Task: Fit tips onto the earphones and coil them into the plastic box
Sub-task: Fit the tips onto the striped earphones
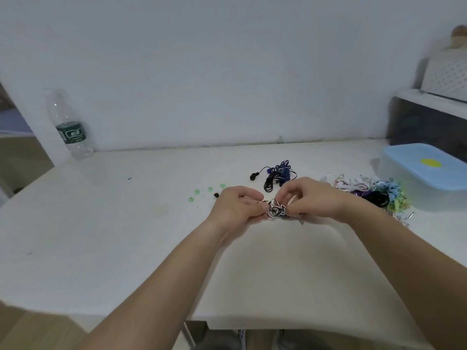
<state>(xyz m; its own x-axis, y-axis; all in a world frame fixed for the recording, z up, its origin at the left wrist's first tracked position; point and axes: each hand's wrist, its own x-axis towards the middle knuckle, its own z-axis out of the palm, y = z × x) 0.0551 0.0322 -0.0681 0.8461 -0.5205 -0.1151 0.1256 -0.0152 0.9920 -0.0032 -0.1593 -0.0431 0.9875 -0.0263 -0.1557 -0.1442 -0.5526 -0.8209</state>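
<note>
Over the middle of the white table, my left hand [240, 205] and my right hand [310, 198] pinch a small tangle of black-and-white striped earphone cable [276, 210] between them. Both hands have their fingers closed on it. Several green ear tips [197, 192] and one small black tip [216, 195] lie on the table just left of my left hand. A blue and black earphone bundle [276, 174] rests behind my hands. The plastic box [424, 178] with a light blue lid stands at the right, lid on.
A heap of mixed coloured earphone cables [374, 193] lies between my right hand and the box. A water bottle [69, 125] stands at the back left by the wall. A dark cabinet with a white basket [447, 77] sits at the far right.
</note>
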